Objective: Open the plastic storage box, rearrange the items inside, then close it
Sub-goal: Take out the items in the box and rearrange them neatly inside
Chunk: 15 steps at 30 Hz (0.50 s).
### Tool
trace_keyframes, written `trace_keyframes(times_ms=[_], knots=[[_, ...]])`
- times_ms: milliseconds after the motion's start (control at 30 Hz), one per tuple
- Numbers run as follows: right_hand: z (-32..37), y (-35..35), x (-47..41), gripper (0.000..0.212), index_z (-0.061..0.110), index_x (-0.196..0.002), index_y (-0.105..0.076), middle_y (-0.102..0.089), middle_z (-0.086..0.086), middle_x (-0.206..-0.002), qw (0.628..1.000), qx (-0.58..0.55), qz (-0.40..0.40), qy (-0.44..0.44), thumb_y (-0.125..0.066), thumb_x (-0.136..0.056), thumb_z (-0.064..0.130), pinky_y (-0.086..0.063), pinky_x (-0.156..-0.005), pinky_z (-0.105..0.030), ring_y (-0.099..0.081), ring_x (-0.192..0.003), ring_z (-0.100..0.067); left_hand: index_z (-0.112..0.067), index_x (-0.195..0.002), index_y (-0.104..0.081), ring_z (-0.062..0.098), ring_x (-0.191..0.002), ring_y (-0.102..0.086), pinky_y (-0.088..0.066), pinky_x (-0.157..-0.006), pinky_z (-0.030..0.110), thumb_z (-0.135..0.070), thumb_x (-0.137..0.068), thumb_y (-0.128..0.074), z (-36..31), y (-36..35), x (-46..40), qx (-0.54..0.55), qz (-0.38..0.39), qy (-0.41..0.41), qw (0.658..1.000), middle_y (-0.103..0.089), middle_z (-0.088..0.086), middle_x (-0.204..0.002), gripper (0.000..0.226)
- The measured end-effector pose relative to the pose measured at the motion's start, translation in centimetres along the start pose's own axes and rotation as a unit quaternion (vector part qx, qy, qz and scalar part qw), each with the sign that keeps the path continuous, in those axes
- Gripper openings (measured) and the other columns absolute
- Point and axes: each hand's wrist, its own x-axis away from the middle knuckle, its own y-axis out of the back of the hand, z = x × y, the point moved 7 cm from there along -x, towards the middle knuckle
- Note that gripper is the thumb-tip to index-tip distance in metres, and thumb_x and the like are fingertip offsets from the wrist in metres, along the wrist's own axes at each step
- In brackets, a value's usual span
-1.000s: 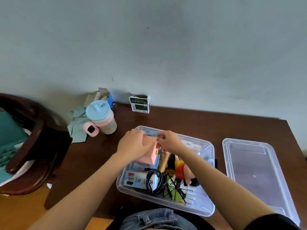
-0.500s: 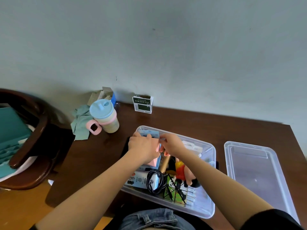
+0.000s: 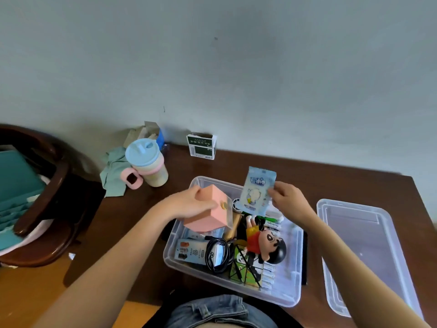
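The clear plastic storage box (image 3: 289, 297) stands open on the brown table, with its lid (image 3: 369, 252) lying flat to the right. My left hand (image 3: 189, 203) grips a pink box (image 3: 211, 214), tilted, above the storage box's left part. My right hand (image 3: 287, 200) pinches a light blue packet (image 3: 256, 190) upright over the far rim. Inside lie a cartoon boy figure (image 3: 266, 242), a coiled black cable (image 3: 218, 255), a pale blue carton (image 3: 190, 250), a green printed card (image 3: 246, 268) and several white pens.
A pastel cup with a blue lid and pink handle (image 3: 147, 165) stands at the table's far left beside a green cloth (image 3: 113, 172). A green and white carton (image 3: 202, 146) stands against the wall. A dark wooden chair (image 3: 47, 197) is on the left.
Both hands were close together over the far left of the storage box. They have lifted and parted: the left raised the pink box, the right pulled the blue packet up and right.
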Motion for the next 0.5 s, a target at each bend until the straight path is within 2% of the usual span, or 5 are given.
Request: trace_keyframes(times_ms=[133,233,300,367,500], knots=[[-1.4,-1.5,1.8,0.025,0.012,-0.070,-0.055,-0.046,0.007,-0.054,0.971,0.014,0.235,-0.050,-0.048,-0.095,0.013,-0.030,-0.045,-0.017,-0.035,-0.042,-0.004,-0.031,-0.124,-0.035,0.013,-0.088,-0.062,-0.051,-0.063,0.029,-0.059,-0.076,-0.054,-0.1,0.9,-0.4,0.150,-0.012,-0.014,0.988,-0.059,-0.008,-0.103,0.058],[-2.1,-4.3,3.4,0.027,0.010,-0.083,-0.062,-0.056,-0.001,-0.067,0.914,0.155,0.369,-0.063,-0.048,-0.098,0.028,-0.039,-0.050,-0.016,-0.046,-0.054,-0.007,-0.030,-0.124,-0.036,0.012,-0.083,-0.063,-0.050,-0.054,0.023,-0.051,-0.090,-0.048,-0.7,1.0,-0.8,0.206,-0.036,-0.035,0.977,-0.060,-0.005,-0.099,0.042],[-1.6,-4.9,2.2,0.043,0.015,-0.062,-0.052,-0.051,-0.002,-0.059,0.912,0.273,0.303,-0.034,-0.049,-0.096,0.041,-0.036,-0.052,-0.022,-0.044,-0.052,-0.011,-0.025,-0.126,-0.042,0.009,-0.076,-0.064,-0.049,-0.053,0.020,-0.047,-0.094,-0.044,-1.1,0.9,-1.0,0.254,-0.047,-0.065,0.964,-0.062,-0.003,-0.093,0.039],[-0.1,-5.0,0.8,0.051,0.015,-0.055,-0.042,-0.041,0.003,-0.050,0.945,0.250,0.208,-0.022,-0.048,-0.094,0.046,-0.031,-0.049,-0.025,-0.036,-0.046,-0.011,-0.029,-0.126,-0.048,0.008,-0.074,-0.064,-0.050,-0.058,0.020,-0.046,-0.096,-0.041,-1.4,1.1,-1.0,0.293,-0.052,-0.112,0.948,-0.066,-0.003,-0.089,0.035],[3.2,-7.4,-0.8,0.035,0.006,-0.077,-0.062,-0.061,-0.001,-0.070,0.976,0.138,0.169,0.023,-0.042,-0.098,0.026,-0.049,-0.062,-0.029,-0.054,-0.059,-0.014,-0.046,-0.109,-0.056,-0.002,-0.079,-0.065,-0.052,-0.062,0.019,-0.054,-0.084,-0.037,-0.7,1.5,-1.1,0.405,-0.060,-0.166,0.897,-0.070,-0.017,-0.087,0.033]])
